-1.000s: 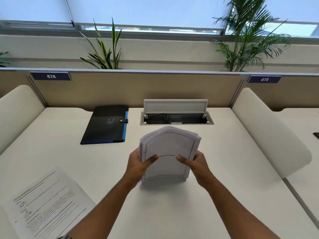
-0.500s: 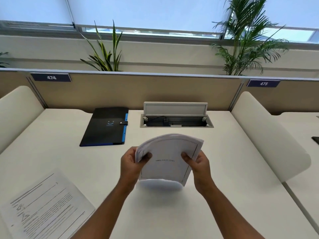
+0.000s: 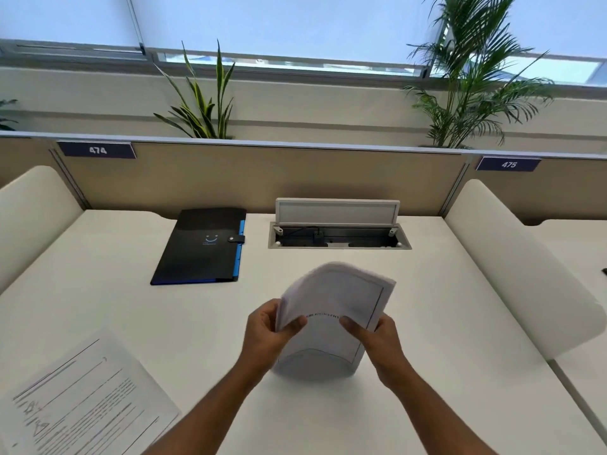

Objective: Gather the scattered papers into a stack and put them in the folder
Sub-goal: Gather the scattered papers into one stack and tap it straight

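Note:
A stack of white printed papers stands on its lower edge on the white desk, bowed and tilted to the right. My left hand grips its left side and my right hand grips its right side, thumbs on the front sheet. A loose printed sheet lies flat at the near left of the desk. The black folder with a blue spine edge and a snap strap lies shut at the back left.
An open cable hatch with a raised lid sits at the back centre. Curved white side dividers flank the desk, and a tan partition with plants behind it closes the back.
The stack has sunk lower toward the desk and leaned further right, bending more. Both hands moved with it. The folder and the loose sheet lie as before.

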